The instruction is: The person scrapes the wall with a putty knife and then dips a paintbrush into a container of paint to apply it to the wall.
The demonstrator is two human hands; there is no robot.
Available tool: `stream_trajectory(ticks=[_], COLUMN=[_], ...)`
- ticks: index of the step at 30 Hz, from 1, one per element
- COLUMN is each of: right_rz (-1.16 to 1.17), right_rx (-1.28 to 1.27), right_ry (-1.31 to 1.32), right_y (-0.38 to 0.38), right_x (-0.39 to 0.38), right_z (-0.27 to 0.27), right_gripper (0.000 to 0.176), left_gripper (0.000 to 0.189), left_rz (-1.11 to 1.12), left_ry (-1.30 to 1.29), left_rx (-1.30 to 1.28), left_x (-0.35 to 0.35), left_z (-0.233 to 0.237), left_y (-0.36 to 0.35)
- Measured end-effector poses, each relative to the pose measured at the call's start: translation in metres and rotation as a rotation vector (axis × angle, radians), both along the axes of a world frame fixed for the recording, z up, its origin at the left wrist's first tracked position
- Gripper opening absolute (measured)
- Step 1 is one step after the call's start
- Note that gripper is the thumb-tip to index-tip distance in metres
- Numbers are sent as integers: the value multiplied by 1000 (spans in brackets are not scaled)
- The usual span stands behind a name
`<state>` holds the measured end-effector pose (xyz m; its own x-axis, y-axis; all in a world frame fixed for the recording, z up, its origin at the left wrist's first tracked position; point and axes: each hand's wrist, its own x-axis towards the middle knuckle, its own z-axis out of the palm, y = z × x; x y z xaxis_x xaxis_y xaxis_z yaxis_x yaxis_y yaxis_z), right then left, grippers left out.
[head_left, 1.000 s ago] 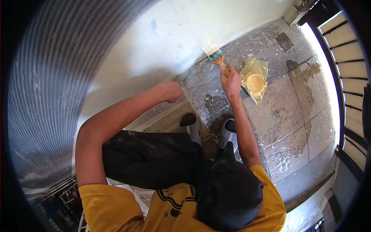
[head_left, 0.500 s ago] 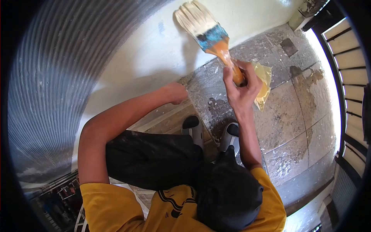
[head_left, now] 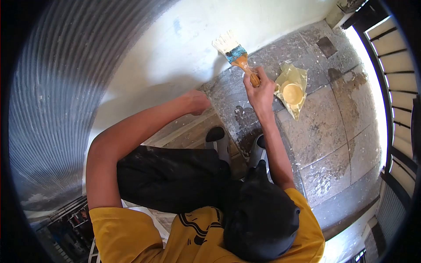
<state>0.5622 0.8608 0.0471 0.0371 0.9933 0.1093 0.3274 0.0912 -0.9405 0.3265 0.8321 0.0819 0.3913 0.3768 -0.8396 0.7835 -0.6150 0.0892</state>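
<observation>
My right hand [head_left: 262, 97] is closed round the orange handle of a wide paintbrush [head_left: 237, 58]. Its pale, paint-coated bristles point up and left against the lower part of the white wall [head_left: 184, 48], and the ferrule is smeared blue. Just right of this hand, a small round cup of pale yellow paint [head_left: 292, 94] sits on a crumpled yellowish plastic sheet [head_left: 293, 72] on the floor. My left hand [head_left: 199, 102] is curled into a fist beside the wall's foot, with no object showing in it.
Corrugated metal sheeting [head_left: 57, 96] covers the left side. Worn, paint-spattered tiles [head_left: 324, 127] make up the floor, with wood-look boards [head_left: 188, 133] nearer my feet. My slippers [head_left: 218, 142] stand there. A dark barred railing [head_left: 390, 87] runs along the right.
My right hand has lowered the paintbrush away from me, bringing its bristles to the wall. The paint cup, partly covered before, now shows fully. My left hand has barely shifted.
</observation>
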Motion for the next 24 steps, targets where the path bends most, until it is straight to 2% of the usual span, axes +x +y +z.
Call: stream_trajectory(ticks=[4,8,13,15,17,20,21,22,24], right_rz=[-31,-66,-118,-184,-257,-272,-250,-227,-198], right_rx=[-10,-66,-290,-297,-316,-419,-432,-442,-425], right_ry=[-126,-212,-127,-142,-177,-344,-471,-594,-643], right_y=[-3,-15,-64,-82,-98,-105,-106,-106,-100], right_x=[1,18,68,96,131,177,187,193,196], right_z=[-56,-79,-35,-11,17,50,55,57,51], right_gripper=[28,29,30,29,29,28,28,28,29], left_gripper=[14,13,13,13,11,12,12,12,12], left_rz=[-32,-41,-26,-50,-52,-50,-55,-49,-50], left_ry=[-23,-13,54,62,21,66,55,62,64], left_rx=[-4,9,-20,-49,32,13,5,10,14], left_x=[-3,-3,-3,-10,-12,-5,-1,2,7], left_z=[-6,-4,-4,-9,-10,-10,-10,-11,-13], left_y=[-2,-2,0,-2,-6,-3,-3,-2,2])
